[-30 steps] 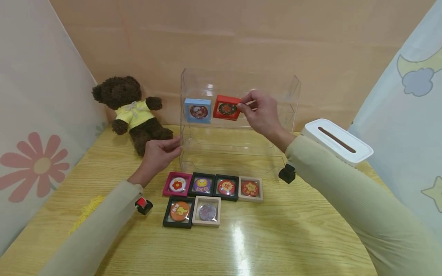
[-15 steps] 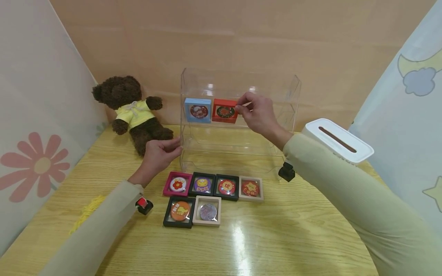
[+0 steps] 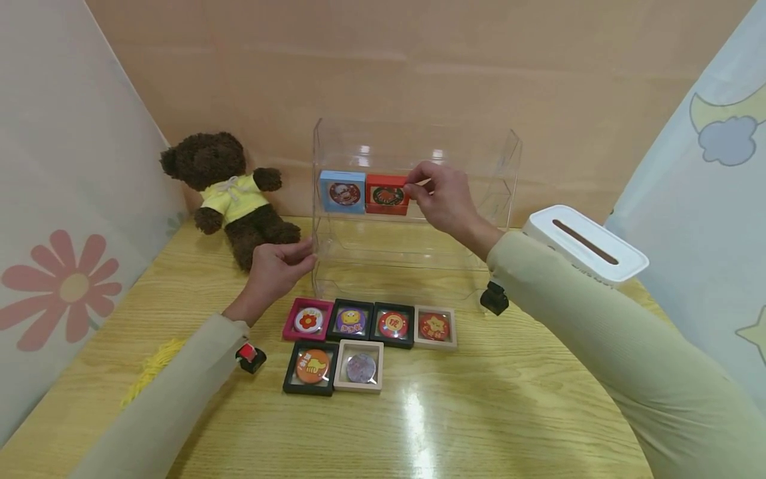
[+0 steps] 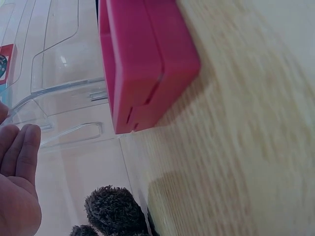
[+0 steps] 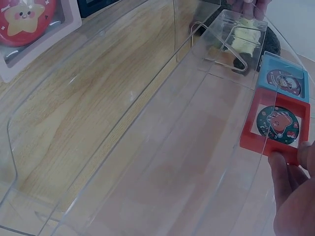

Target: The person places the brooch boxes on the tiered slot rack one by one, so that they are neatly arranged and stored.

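A clear acrylic display rack (image 3: 413, 261) stands on the wooden table. On its upper tier a light blue framed badge (image 3: 343, 193) sits at the left end. Right beside it is a red framed badge (image 3: 387, 195), upright, its side against the blue frame. My right hand (image 3: 450, 199) pinches the red frame's right edge between thumb and fingers, which also shows in the right wrist view, where the red frame (image 5: 278, 125) adjoins the blue frame (image 5: 284, 78). My left hand (image 3: 272, 274) holds the rack's left side edge between thumb and fingers.
Several framed badges lie before the rack, including a magenta frame (image 3: 308, 319), a black frame (image 3: 310, 368) and a beige frame (image 3: 359, 366). A brown teddy bear (image 3: 230, 193) sits left, a white tissue box (image 3: 583, 243) right. Yellow yarn (image 3: 152, 372) lies near the left sleeve.
My right hand has moved the red framed badge left and slightly down, straightening it from a tilt until it meets the blue one. My left hand has stayed at the rack's side.
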Demonstrator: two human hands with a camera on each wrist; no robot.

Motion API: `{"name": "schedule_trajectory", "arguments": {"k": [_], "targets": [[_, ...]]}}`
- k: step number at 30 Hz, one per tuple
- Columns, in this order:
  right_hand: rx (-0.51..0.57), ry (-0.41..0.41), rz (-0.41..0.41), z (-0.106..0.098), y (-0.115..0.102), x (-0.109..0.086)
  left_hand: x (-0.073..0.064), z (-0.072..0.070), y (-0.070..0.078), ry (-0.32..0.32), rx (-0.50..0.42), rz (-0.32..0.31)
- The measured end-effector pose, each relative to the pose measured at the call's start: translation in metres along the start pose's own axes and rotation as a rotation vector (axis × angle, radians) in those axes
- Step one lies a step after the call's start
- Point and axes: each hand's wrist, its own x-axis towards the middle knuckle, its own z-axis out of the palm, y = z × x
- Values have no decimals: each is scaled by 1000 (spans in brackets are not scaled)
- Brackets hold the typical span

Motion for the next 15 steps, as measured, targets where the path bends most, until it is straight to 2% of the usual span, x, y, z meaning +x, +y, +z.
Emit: {"name": "schedule_trajectory", "arguments": {"k": [9,15], "targets": [[-6,-11,-20,-2,1,-1,2,3,-2,8,10,25],[19,-21,-22,-1,3,-1,1,1,-5,11,5,-4]]}}
